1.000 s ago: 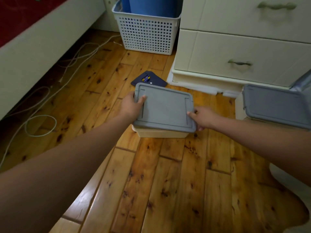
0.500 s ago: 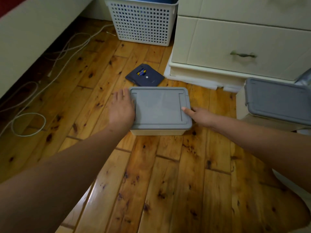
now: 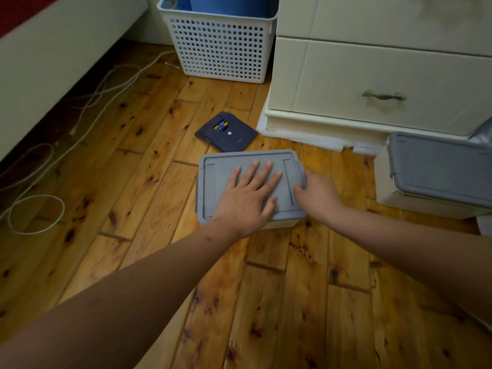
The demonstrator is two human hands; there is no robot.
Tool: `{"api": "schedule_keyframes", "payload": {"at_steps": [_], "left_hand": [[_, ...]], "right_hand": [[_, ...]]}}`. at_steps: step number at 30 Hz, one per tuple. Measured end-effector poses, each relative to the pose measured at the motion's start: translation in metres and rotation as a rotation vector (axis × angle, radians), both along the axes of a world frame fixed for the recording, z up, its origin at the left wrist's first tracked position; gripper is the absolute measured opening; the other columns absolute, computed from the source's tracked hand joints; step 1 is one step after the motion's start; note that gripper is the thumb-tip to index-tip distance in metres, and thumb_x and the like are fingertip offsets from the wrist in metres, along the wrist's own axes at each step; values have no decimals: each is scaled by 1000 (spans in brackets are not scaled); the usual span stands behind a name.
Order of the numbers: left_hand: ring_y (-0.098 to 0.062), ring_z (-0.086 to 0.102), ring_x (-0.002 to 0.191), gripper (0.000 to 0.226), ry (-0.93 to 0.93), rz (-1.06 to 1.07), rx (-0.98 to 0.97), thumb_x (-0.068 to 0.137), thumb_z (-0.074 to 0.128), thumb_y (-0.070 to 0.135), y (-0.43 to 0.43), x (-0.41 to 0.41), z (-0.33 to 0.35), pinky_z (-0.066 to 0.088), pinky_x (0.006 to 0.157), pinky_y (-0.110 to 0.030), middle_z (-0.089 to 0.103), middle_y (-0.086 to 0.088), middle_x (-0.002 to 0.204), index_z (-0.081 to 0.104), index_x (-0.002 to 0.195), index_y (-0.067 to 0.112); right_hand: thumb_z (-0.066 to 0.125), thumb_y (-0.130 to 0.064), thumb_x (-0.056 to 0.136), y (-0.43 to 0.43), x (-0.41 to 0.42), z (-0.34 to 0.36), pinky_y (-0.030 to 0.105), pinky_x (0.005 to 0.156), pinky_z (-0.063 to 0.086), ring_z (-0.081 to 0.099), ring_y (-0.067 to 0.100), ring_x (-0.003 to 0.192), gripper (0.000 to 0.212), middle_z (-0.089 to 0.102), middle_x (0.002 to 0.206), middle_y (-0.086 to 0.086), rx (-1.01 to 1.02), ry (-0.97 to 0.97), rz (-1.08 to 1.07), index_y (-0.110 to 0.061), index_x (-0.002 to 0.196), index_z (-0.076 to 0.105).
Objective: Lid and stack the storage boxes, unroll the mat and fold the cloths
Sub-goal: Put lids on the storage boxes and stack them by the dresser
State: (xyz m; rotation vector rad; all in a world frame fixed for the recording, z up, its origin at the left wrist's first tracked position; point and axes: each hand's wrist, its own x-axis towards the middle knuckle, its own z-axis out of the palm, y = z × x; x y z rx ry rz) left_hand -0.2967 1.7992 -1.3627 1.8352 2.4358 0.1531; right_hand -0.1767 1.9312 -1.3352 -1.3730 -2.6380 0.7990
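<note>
Now we're lidding: our left hand [image 3: 247,194], flat w/ fingers spread, presses the grey rectangular plastic lid [image 3: 226,163] onto the cream plastic storage box [image 3: 282,224] on the wooden plank floor [image 3: 292,302]; right hand [image 3: 318,193] pinches the lid's rt edge. Next, prob.: snap edges down, then stack w/ the second grey-lidded box [image 3: 436,171] beyond.

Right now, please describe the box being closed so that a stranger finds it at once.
From the cream drawer chest, look down to the floor before its left corner: a cream storage box with a grey lid stands there. Unlike the other grey-lidded box at the right, it has the left hand flat on top and the right hand gripping the lid's edge.
</note>
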Motion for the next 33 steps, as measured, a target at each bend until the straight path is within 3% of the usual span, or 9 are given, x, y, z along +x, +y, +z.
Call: {"api": "schedule_keyframes", "payload": {"at_steps": [7, 9, 12, 15, 18, 23, 26, 29, 33], "left_hand": [[-18, -9, 151, 58, -44, 34, -9, 101, 14, 48, 2, 0, 0, -2, 122, -50, -3, 6, 165, 4, 156, 33], [-18, -10, 151, 59, -74, 24, -16, 101, 17, 47, 2, -1, 3, -4, 121, -49, -3, 5, 165, 5, 156, 31], [-18, -10, 151, 63, -137, 19, -44, 101, 25, 43, -3, 13, 7, -5, 121, -49, -2, 2, 165, 5, 157, 23], [-17, 0, 152, 75, -384, 17, 74, 90, 44, 24, -15, 36, 13, -1, 122, -47, 9, -4, 164, 11, 156, 13], [-10, 30, 143, 66, -715, 137, 322, 83, 45, 3, -36, 27, 31, 18, 121, -27, 36, -2, 155, 37, 148, 13], [-11, 44, 131, 44, -517, 619, 474, 96, 44, 18, -92, -4, 34, 36, 112, -33, 46, 5, 145, 45, 141, 19], [-20, 38, 140, 53, -1047, 1044, 359, 102, 34, 41, -105, -10, 25, 29, 116, -37, 38, 0, 153, 34, 149, 17], [-28, 51, 129, 65, -1671, 1274, 414, 102, 28, 52, -100, -5, 27, 44, 101, -39, 49, -12, 145, 37, 147, 6], [-19, 67, 94, 49, -1564, 1285, 499, 103, 31, 45, -95, 2, 40, 52, 74, -30, 70, -5, 101, 61, 121, 11]], "right_hand": [[47, -30, 94, -13, -8, 7, 27, 62, 44, 61, 31, 86, 41, 64, 112, 21, 94, -75, 62, 1, 121, 48], [40, -37, 97, -14, -5, 8, 38, 93, 47, 50, 33, 124, 60, 41, 145, 24, 176, -233, 141, 0, 143, 30], [32, -32, 100, -27, -7, 9, 42, 122, 12, 0, 27, 151, 68, -6, 163, 10, 413, -229, 366, -11, 155, -2], [37, -15, 96, -39, -9, 4, 38, 123, 8, -2, 17, 151, 68, -4, 163, 0, 309, -153, 514, -17, 155, 3], [36, -23, 98, -48, -9, -1, 40, 121, 19, 6, 16, 151, 63, 7, 163, 0, 286, -74, 509, -15, 155, 11], [21, -46, 98, -77, -20, 0, 43, 121, 16, 8, 20, 151, 65, 10, 163, 2, 432, -68, 726, -15, 155, 16], [15, -52, 98, -87, -26, -9, 44, 122, 7, -4, 19, 151, 66, -1, 163, -2, 419, -132, 806, -21, 156, 7], [12, -54, 99, -87, -29, -15, 44, 122, 4, -10, 18, 150, 66, -7, 163, -4, 391, -142, 786, -23, 156, 0], [14, -54, 99, -89, -29, -16, 44, 122, 6, -8, 18, 150, 67, -3, 163, -3, 398, -125, 782, -22, 156, 2]]}}
